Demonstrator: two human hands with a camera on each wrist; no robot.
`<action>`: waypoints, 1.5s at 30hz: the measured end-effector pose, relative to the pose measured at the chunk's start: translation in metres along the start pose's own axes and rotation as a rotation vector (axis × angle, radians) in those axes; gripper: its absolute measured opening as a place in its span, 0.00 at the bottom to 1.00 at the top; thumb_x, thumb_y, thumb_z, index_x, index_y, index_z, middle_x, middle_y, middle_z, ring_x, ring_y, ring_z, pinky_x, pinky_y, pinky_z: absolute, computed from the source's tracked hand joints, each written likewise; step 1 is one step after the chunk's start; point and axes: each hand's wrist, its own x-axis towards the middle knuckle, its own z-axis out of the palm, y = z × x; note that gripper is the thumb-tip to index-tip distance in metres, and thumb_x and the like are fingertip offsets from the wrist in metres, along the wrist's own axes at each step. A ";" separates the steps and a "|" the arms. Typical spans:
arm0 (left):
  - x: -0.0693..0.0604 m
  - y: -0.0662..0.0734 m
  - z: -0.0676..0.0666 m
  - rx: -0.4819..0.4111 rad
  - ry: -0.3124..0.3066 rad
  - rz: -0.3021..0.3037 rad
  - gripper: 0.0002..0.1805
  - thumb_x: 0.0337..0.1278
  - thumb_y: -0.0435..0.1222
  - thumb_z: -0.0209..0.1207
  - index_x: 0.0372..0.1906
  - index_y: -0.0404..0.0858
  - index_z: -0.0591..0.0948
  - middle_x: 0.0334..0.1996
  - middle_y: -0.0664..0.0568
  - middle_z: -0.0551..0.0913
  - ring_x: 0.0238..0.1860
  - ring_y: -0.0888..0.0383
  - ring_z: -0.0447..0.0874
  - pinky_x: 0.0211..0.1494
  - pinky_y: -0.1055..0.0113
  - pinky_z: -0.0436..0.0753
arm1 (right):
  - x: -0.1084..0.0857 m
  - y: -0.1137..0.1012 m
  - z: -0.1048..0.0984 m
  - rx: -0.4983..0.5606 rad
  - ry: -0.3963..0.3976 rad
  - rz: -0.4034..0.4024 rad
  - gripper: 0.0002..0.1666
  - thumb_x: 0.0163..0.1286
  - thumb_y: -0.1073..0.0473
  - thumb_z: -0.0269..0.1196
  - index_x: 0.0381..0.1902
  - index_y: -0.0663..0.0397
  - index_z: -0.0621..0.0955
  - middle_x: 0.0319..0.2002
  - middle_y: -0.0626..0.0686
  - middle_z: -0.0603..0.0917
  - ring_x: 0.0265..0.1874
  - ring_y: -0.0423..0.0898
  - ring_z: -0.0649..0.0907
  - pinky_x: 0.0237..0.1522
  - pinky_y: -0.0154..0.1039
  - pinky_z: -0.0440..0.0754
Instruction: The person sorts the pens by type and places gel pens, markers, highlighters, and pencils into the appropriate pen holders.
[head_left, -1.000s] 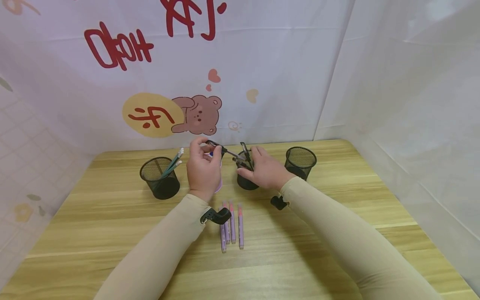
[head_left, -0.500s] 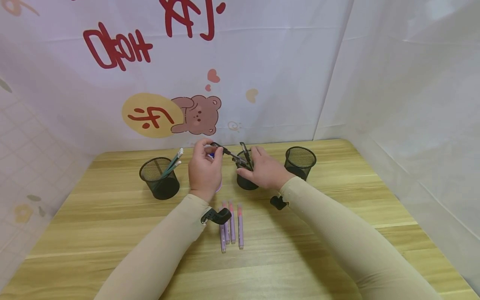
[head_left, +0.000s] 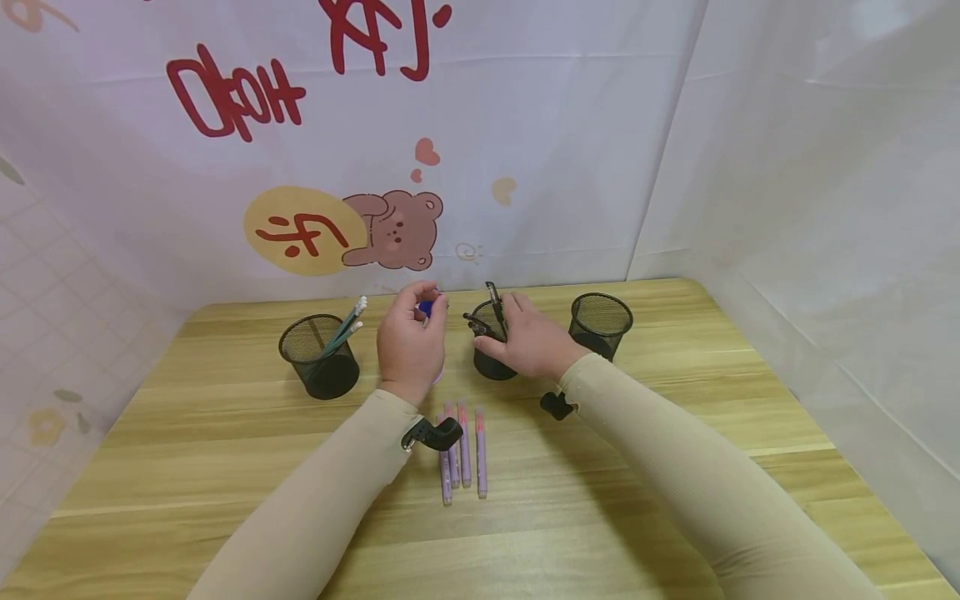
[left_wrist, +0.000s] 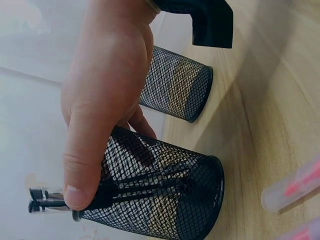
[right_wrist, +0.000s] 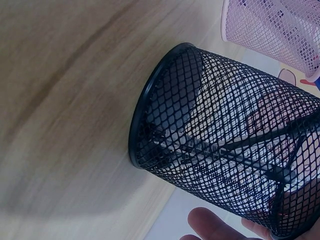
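My right hand (head_left: 536, 337) grips a black mesh pen cup (head_left: 492, 364) from its right side. In the left wrist view the right thumb (left_wrist: 80, 175) lies over the rim against black pens (left_wrist: 45, 204); through the mesh (right_wrist: 220, 100) their shafts lean inside. My left hand (head_left: 408, 346) hovers left of that cup, fingers loosely bent and thumb near the fingertips, with nothing plainly held. Behind it, mostly hidden, stands a pale purple mesh cup (right_wrist: 275, 35); something blue (head_left: 426, 308) shows past the fingers.
At the left stands a black mesh cup (head_left: 330, 379) with several green, white-tipped pencils (head_left: 345, 329). Another black mesh cup (head_left: 602, 317) stands at the right. Several purple markers (head_left: 465, 454) lie in front of the hands. A white printed curtain (head_left: 555, 167) hangs behind the table.
The black pen pinched in my left hand has moved right and down, and now sticks out of the gripped cup. The left hand has let it go; the right hand has stayed still.
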 end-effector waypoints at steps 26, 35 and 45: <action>-0.025 0.010 -0.043 0.071 -0.204 0.372 0.15 0.67 0.37 0.66 0.54 0.34 0.84 0.43 0.44 0.87 0.44 0.46 0.82 0.53 0.53 0.81 | 0.002 0.004 -0.004 0.130 -0.017 0.008 0.65 0.69 0.21 0.57 0.84 0.62 0.52 0.81 0.64 0.60 0.77 0.60 0.70 0.76 0.57 0.71; -0.032 0.008 -0.058 0.211 -0.376 0.427 0.20 0.68 0.43 0.66 0.59 0.37 0.84 0.55 0.47 0.89 0.62 0.45 0.85 0.63 0.45 0.84 | 0.003 0.008 -0.003 0.233 -0.018 0.048 0.68 0.63 0.21 0.64 0.84 0.57 0.55 0.79 0.60 0.63 0.75 0.59 0.71 0.74 0.59 0.73; -0.039 0.006 -0.070 0.378 -0.598 0.370 0.25 0.70 0.47 0.65 0.65 0.39 0.82 0.61 0.48 0.87 0.62 0.49 0.86 0.66 0.47 0.83 | -0.011 0.005 -0.012 0.182 0.070 0.031 0.71 0.64 0.17 0.59 0.87 0.51 0.46 0.86 0.61 0.50 0.84 0.65 0.51 0.80 0.66 0.60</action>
